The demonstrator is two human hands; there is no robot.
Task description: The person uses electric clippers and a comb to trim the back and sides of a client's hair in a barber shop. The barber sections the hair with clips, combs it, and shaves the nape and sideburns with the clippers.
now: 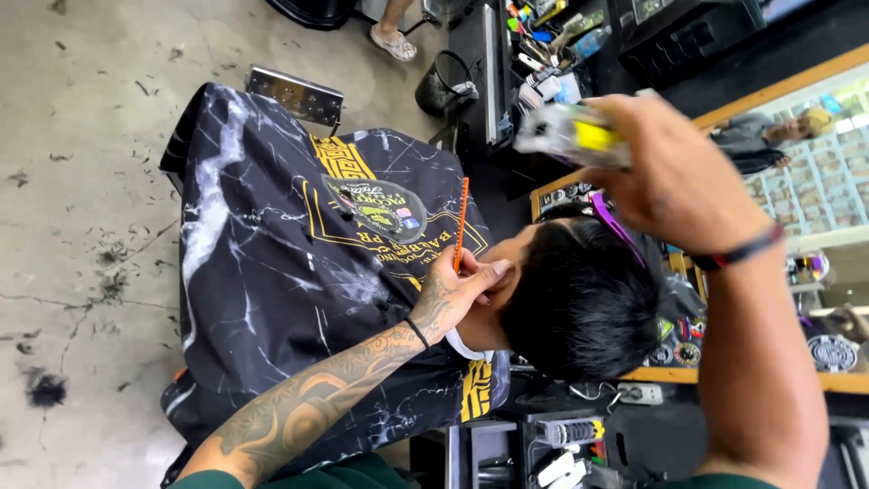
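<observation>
Right hand [674,172] holds a clipper [570,136] pointing screen-left, lengthwise.

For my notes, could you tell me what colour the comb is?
Orange; the comb shows best in the head view, held in the left hand.

Bright even daylight, soft shadows, motion-blurred clippers [570,134]

Blurred hair clipper [572,134]; face hidden
</observation>
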